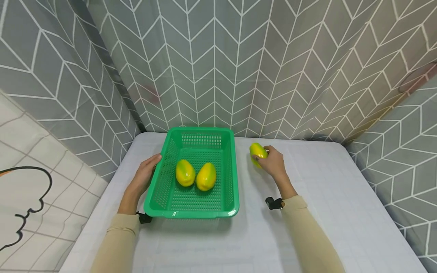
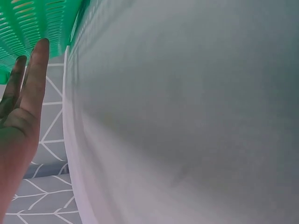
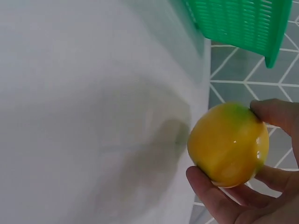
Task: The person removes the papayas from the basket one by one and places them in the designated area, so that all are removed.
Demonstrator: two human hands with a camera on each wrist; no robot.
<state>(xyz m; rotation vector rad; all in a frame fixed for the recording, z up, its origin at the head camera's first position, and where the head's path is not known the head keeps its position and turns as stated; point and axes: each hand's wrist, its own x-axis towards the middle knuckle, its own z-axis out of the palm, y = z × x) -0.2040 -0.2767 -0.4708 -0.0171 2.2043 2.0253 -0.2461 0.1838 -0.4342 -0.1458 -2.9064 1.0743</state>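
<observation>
A green plastic basket (image 1: 194,214) stands on the white-covered table with two glossy yellow-green mangoes, a left one (image 1: 185,173) and a right one (image 1: 206,177), side by side on its floor. At the basket's left wall is my left hand (image 1: 143,176), its fingertips at the rim. In the left wrist view, straight fingers (image 2: 35,79) lie against the slotted wall. My right hand (image 1: 274,163), right of the basket, holds a third mango (image 3: 229,144) between thumb and fingertips. That mango casts a shadow on the cloth in the right wrist view.
A white cloth (image 1: 252,242) covers the table. Grey chevron-patterned curtains (image 1: 218,68) hang right behind its back edge and on both sides. At far left hangs a white gridded sheet (image 1: 34,212) with a black outline drawing.
</observation>
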